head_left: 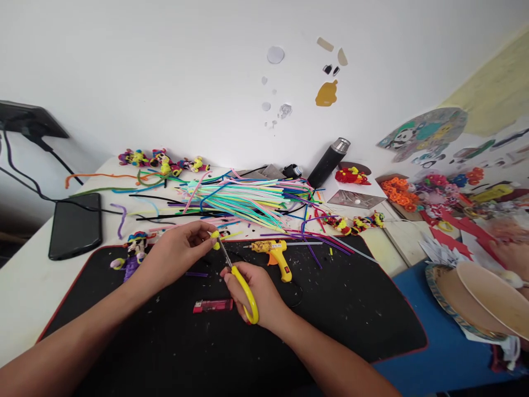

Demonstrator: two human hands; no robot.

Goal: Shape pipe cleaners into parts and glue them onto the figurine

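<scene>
My left hand (182, 245) pinches a small yellow pipe cleaner piece (215, 240) above the back of the black mat. My right hand (258, 292) is closed round the yellow-handled scissors (247, 292), whose blade tips reach the yellow piece. Whether the blades touch it or are parted, I cannot tell. Below the hands, a red lighter (212, 306) lies on the mat. Right of the blades rests a yellow hot glue gun (278, 256). A pipe cleaner doll with a purple body (134, 255) lies beside my left forearm, which partly hides it.
A large heap of colored pipe cleaners (239, 201) spreads behind the mat (347, 320). A black phone (76, 226) lies at left under cables. A black thermos (328, 164) leans near a white box (355, 193). Several dolls (163, 161) sit along the wall. Bowls (491, 295) stand at right.
</scene>
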